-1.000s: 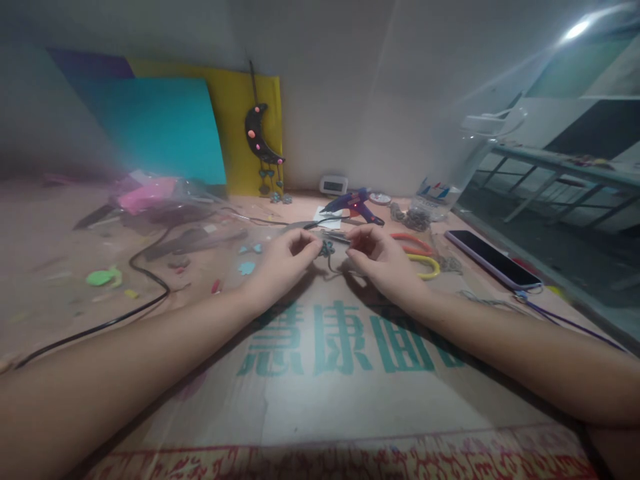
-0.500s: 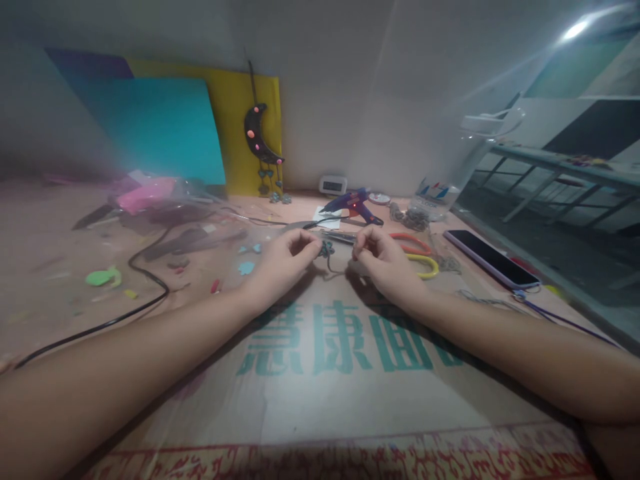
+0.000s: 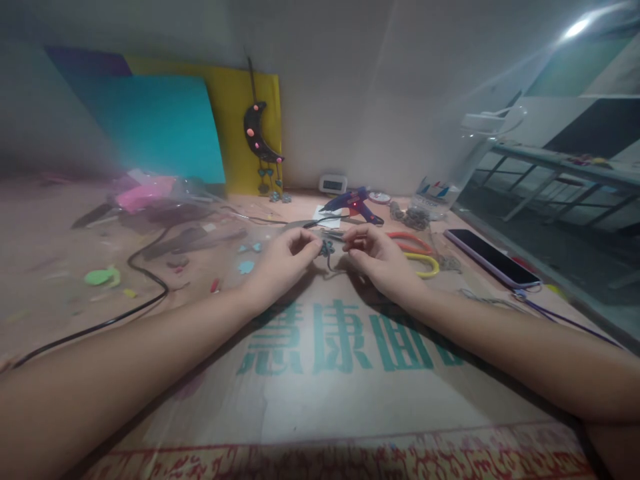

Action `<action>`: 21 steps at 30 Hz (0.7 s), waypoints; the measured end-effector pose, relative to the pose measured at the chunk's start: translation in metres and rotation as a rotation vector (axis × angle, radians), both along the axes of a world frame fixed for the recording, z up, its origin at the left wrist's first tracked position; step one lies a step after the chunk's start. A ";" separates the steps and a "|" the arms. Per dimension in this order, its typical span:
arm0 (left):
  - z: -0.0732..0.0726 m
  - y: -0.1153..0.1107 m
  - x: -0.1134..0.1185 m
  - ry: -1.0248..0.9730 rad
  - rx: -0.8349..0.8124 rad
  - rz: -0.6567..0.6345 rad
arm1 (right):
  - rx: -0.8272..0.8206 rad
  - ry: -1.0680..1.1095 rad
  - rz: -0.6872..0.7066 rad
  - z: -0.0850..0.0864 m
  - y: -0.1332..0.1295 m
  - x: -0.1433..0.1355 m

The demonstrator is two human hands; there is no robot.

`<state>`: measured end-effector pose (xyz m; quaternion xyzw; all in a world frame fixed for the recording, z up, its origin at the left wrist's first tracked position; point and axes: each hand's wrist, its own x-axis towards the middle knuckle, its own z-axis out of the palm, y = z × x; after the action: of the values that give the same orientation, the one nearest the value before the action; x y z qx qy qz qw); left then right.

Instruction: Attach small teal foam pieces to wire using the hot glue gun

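Observation:
My left hand (image 3: 293, 257) is closed, its thumb and index finger pinching the edge of a small dark teal flower-shaped piece (image 3: 327, 248). From that piece a thin grey cord (image 3: 331, 267) droops and curves right toward my other hand. Just to the right, my right hand (image 3: 377, 257) is held with curled fingers, a small gap showing between thumb and index fingertip. Nothing can be seen in that gap. Behind the right hand lie scissors with orange and yellow handles (image 3: 426, 265), their blades partly hidden by the fingers.
A blue glue gun (image 3: 353, 202) with a lit red light lies behind my hands, near a small white digital clock (image 3: 333, 183). A phone (image 3: 490, 257) rests at the right. Light-blue cutouts (image 3: 245, 267) and a black cable (image 3: 150, 297) are on the left. A moon ornament (image 3: 256, 132) leans behind.
My right hand has moved slightly left, closer to the flower-shaped piece, and its thumb and index finger have parted a little. My left hand stays in place, still pinching the piece.

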<state>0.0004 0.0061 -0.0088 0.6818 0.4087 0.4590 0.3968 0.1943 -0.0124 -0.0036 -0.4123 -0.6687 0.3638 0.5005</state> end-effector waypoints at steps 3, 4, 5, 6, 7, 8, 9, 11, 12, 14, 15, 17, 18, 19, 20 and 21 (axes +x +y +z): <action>0.000 0.000 0.000 0.003 0.000 -0.005 | -0.024 -0.001 -0.007 0.001 0.000 0.000; 0.000 0.000 0.000 0.007 0.000 -0.005 | -0.027 -0.006 -0.009 0.001 0.000 0.000; 0.001 0.000 0.000 0.010 0.000 -0.005 | -0.027 -0.011 -0.012 0.001 0.000 0.000; 0.001 0.000 0.000 0.012 -0.002 -0.006 | -0.027 -0.018 -0.012 0.001 -0.001 0.000; 0.001 0.000 0.000 0.012 -0.005 -0.007 | -0.026 -0.023 -0.011 0.001 -0.001 0.000; 0.001 0.000 0.000 0.007 -0.009 -0.008 | -0.024 -0.027 -0.010 0.001 -0.001 0.000; 0.001 -0.001 0.000 0.001 -0.011 -0.011 | -0.021 -0.030 -0.009 0.001 0.000 0.000; 0.001 -0.001 0.000 -0.011 -0.011 -0.015 | -0.006 -0.039 -0.016 0.000 0.000 0.000; 0.000 -0.001 0.000 -0.016 -0.010 -0.016 | 0.002 -0.045 -0.021 -0.001 0.001 0.000; 0.000 0.000 0.000 -0.022 -0.007 -0.018 | 0.011 -0.059 -0.032 0.000 0.000 -0.001; 0.000 0.000 0.000 -0.024 -0.005 -0.019 | 0.012 -0.065 -0.034 0.000 0.000 -0.001; 0.001 0.000 0.001 -0.023 0.000 -0.021 | 0.016 -0.080 -0.038 0.001 -0.001 -0.001; 0.001 -0.001 0.001 -0.021 0.002 -0.021 | 0.022 -0.090 -0.039 0.002 -0.001 -0.001; 0.001 -0.001 0.001 -0.016 0.004 -0.019 | 0.029 -0.104 -0.041 0.002 -0.002 -0.001; 0.002 -0.001 0.001 -0.010 0.006 -0.015 | 0.035 -0.120 -0.045 0.003 -0.002 -0.001; 0.002 -0.001 0.000 -0.004 0.006 -0.012 | 0.041 -0.135 -0.051 0.003 -0.002 0.000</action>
<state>0.0008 0.0053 -0.0070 0.6846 0.4022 0.4593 0.3983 0.1938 -0.0143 -0.0007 -0.4425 -0.6975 0.3083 0.4718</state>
